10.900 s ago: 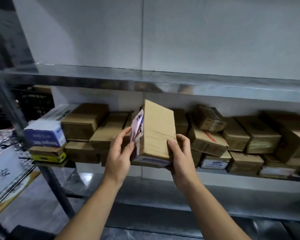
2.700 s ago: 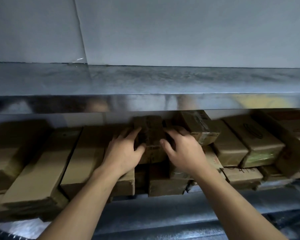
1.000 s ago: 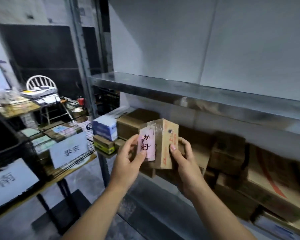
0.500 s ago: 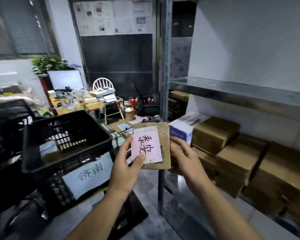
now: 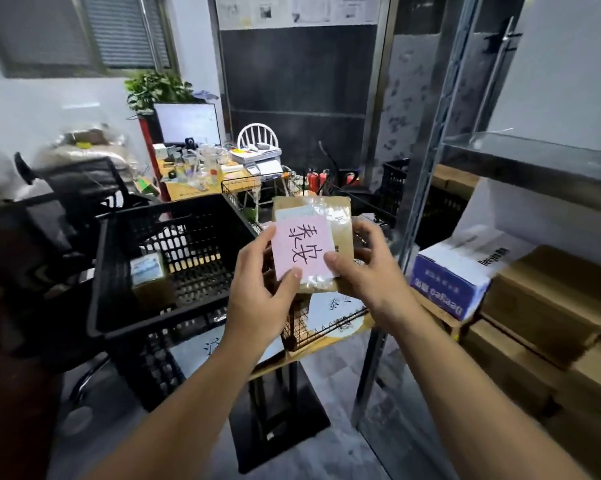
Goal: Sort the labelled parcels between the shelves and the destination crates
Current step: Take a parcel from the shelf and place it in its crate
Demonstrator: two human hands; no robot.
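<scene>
I hold a small brown cardboard parcel at chest height with both hands. A pink label with black handwritten characters faces me on its front. My left hand grips the parcel's lower left edge, thumb on the label. My right hand grips its lower right side. To the left stands a black plastic crate with one small parcel inside. Below the held parcel is a wire basket carrying a white sign. The metal shelf with brown boxes is on the right.
A blue and white carton sits at the shelf's left end. The shelf's upright post stands just right of my hands. Behind are a cluttered desk, a white chair, fire extinguishers and another black crate.
I took the parcel off the shelf and turned left, away from the shelf. The black crate and wire basket now lie in front of me, and the parcel's pink label faces me squarely.
</scene>
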